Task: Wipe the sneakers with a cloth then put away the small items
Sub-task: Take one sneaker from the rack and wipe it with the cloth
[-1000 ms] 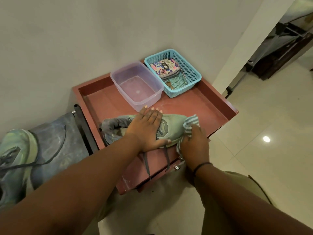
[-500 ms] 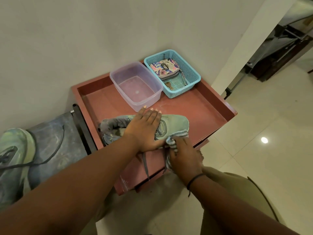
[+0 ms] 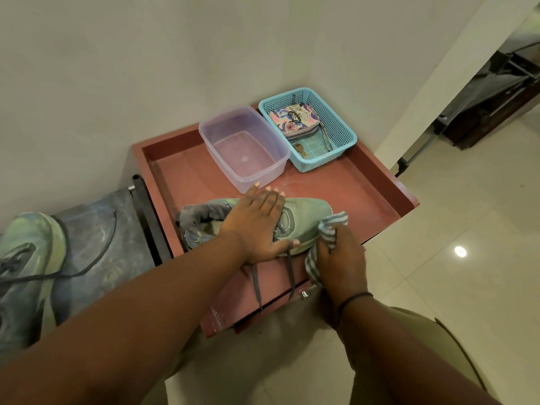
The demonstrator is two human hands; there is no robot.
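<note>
Red table (image 3: 368,182), frame centre, carries the sneaker (image 3: 309,213) on its side; left hand (image 3: 257,229) lies flat, fingers extended, steadying it, while right hand (image 3: 340,254), lower right, grips the striped cloth (image 3: 331,226) against the toe

Single head-worn wide-angle view, looking steeply down and forward from close above, red worktop (image 3: 359,197) against the wall centre frame, both forearms entering from below

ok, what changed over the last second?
The right hand, gripping the striped cloth, wiped from the sneaker toe back along its near side, then returned to the toe. The left hand stayed pressing the sneaker; nothing else moved.
</note>
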